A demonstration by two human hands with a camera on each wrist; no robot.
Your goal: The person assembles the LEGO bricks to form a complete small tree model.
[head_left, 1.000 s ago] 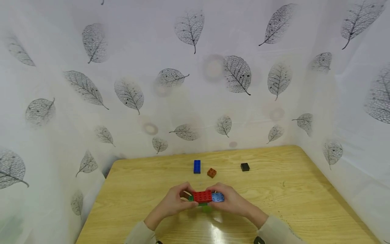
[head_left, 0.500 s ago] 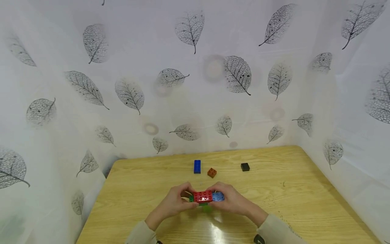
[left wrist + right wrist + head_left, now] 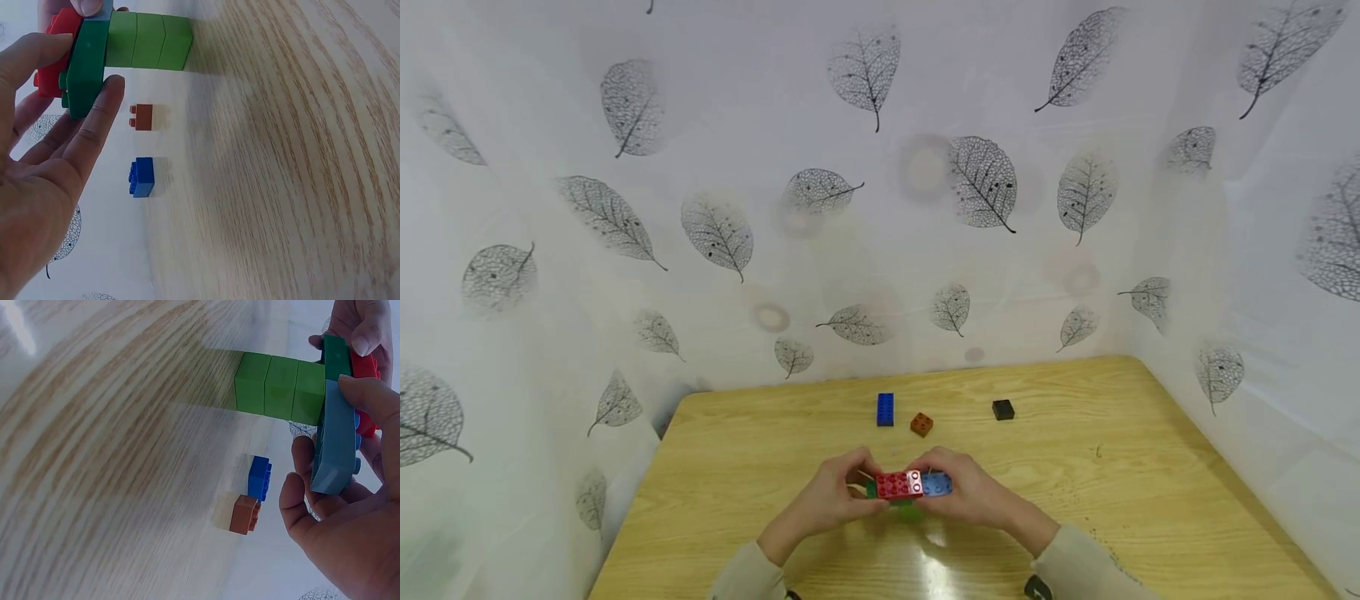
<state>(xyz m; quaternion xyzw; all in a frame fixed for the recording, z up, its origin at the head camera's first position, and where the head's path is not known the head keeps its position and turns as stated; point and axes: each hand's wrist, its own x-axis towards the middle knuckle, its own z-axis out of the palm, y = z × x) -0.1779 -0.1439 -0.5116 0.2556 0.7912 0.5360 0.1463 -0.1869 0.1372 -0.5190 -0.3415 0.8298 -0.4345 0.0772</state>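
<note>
Several toy building bricks form a stack between both hands. A column of light green bricks (image 3: 149, 40) stands at the bottom. Side by side on top of it lie a dark green brick (image 3: 87, 69) and a light blue brick (image 3: 335, 437), with a red brick (image 3: 895, 485) across them. My left hand (image 3: 829, 493) grips the left side, its thumb on the red brick and a finger by the dark green one. On the other side my right hand (image 3: 961, 492) holds the stack, thumb tip at the light blue brick's edge, fingers curled behind it.
Beyond the hands on the wooden table (image 3: 737, 450) lie a dark blue brick (image 3: 885, 409), a brown-orange brick (image 3: 922, 424) and a black brick (image 3: 1003, 410). A white curtain with leaf prints (image 3: 880, 250) hangs behind and at both sides.
The red brick has tipped slightly, so that light now glints on its right-hand studs. Both hands keep their hold in nearly the same place.
</note>
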